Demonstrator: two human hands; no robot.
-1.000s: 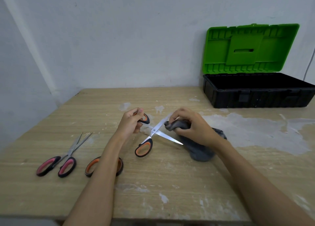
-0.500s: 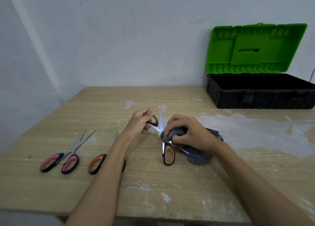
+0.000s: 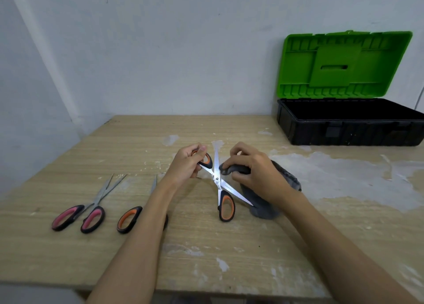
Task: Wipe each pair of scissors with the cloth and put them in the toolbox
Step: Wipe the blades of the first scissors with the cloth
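Desk point(image 3: 206, 246): worn wood with pale patches; carries everything shown.
Waiting scissors: pink pair point(image 3: 79, 216) lies at near left; spare orange pair point(image 3: 128, 220) lies just beside it, partly hidden under the left forearm. Neither appears wiped, as far as can be judged.
Open scissors point(image 3: 218, 184): orange-handled, blades spread in an X at centre; one loop hangs toward the viewer.
Left hand point(image 3: 185, 166): fingers curled round the far handle loop, holding the pair up.
Right hand point(image 3: 254, 173): clamped on the cloth, pressing a fold close to one blade near the pivot; contact cannot be confirmed.
Cloth point(image 3: 286, 180): dark grey, bunched under the right hand, its bulk on the desk.
Toolbox point(image 3: 344, 131): far right, green lid up; no scissors visible in the part of the black tray that shows.
Progress: wiping of the first pair in hand; apparently none stowed, three to go in.
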